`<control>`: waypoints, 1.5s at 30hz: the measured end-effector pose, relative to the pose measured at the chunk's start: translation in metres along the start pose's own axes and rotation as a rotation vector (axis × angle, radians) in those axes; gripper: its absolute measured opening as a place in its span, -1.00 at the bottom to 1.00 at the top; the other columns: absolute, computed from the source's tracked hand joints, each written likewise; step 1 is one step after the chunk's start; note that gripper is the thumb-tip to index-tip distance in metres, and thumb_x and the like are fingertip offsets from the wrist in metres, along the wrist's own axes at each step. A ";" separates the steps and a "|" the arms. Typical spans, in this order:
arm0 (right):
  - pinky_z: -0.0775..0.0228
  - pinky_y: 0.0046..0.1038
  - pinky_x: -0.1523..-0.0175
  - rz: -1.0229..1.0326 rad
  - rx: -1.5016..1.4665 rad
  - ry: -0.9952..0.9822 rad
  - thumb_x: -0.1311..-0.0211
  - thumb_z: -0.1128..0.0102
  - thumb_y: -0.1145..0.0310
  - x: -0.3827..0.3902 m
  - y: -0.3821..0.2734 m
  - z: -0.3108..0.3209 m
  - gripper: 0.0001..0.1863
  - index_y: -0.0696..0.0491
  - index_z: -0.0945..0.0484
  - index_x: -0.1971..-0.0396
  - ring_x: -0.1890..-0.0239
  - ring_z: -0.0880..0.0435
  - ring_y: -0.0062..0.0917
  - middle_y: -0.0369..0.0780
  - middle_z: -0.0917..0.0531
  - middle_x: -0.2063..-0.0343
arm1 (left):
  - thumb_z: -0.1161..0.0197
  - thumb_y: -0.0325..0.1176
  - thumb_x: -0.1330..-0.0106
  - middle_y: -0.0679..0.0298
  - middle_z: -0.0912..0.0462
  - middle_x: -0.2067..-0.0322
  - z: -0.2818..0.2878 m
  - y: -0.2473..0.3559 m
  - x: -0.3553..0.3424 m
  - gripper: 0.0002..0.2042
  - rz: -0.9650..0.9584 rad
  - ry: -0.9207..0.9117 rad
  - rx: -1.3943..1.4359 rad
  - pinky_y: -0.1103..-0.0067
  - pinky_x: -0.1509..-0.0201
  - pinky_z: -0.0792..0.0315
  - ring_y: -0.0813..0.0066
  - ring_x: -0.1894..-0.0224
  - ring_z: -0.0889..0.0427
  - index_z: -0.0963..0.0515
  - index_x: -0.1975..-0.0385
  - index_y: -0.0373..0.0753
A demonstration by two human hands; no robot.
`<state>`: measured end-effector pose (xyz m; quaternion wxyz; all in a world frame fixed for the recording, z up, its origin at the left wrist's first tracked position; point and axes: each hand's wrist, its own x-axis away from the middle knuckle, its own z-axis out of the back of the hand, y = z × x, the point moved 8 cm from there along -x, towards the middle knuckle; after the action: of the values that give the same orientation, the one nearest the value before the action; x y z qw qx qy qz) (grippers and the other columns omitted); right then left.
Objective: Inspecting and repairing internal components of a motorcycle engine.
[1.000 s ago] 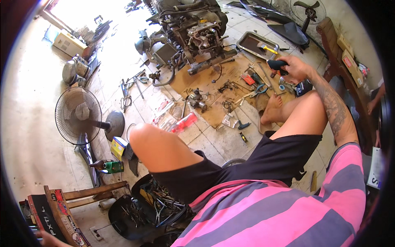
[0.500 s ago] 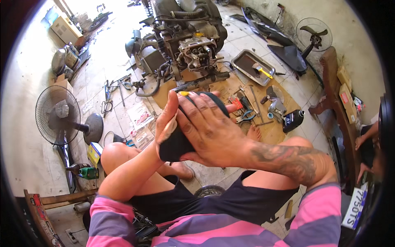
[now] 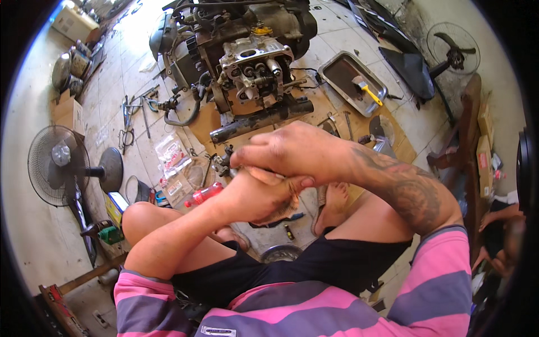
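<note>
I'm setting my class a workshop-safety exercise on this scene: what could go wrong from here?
Grit might get into the engine, which has uncovered openings. The tray appears to hold dark liquid, which a knock could spill. The left hand, partly covered by the right hand, looks smudged, so its grip might slip.

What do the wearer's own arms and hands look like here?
The left hand and right hand wear no gloves. The short sleeves are striped pink and greyish purple. A dark tattoo covers much of the right forearm; none shows on the left forearm.
</note>
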<state>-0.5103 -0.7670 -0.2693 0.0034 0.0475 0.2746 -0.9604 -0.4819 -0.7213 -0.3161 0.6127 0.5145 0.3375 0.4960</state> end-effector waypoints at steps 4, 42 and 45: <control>-0.59 -0.23 0.04 -0.127 -0.022 -0.096 -0.17 -0.24 0.37 -0.011 0.029 0.014 -0.54 -0.02 -0.50 -0.12 0.06 -0.72 -0.17 -0.09 -0.69 0.14 | -0.31 0.01 -0.35 0.17 -0.66 0.55 0.017 -0.001 -0.011 -0.58 0.310 0.023 0.145 0.32 0.40 -0.48 0.25 0.47 -0.65 -0.52 0.54 -0.25; -0.56 -0.19 0.05 -0.552 0.002 0.381 -0.26 -0.18 0.32 0.059 0.221 0.060 -0.77 0.12 -0.69 0.23 0.19 -0.73 -0.14 -0.04 -0.74 0.33 | -0.43 0.01 -0.15 0.01 -0.45 -0.29 -0.110 -0.188 0.029 -0.24 0.289 -0.578 -0.857 0.21 -0.33 -0.34 -0.05 -0.24 -0.47 -0.35 -0.34 -0.18; -0.56 -0.20 0.06 -0.525 0.015 0.377 -0.28 -0.16 0.31 0.058 0.213 0.060 -0.77 0.13 -0.69 0.24 0.20 -0.73 -0.16 -0.05 -0.74 0.35 | -0.35 0.00 -0.23 0.05 -0.50 -0.22 -0.095 -0.180 0.017 -0.32 0.496 -0.628 -0.859 0.23 -0.30 -0.37 0.01 -0.23 -0.48 -0.40 -0.29 -0.25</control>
<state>-0.5665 -0.9786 -0.3364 -0.2956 0.1520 0.2660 -0.9049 -0.5183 -0.6735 -0.5115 0.7026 0.4059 -0.2218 0.5407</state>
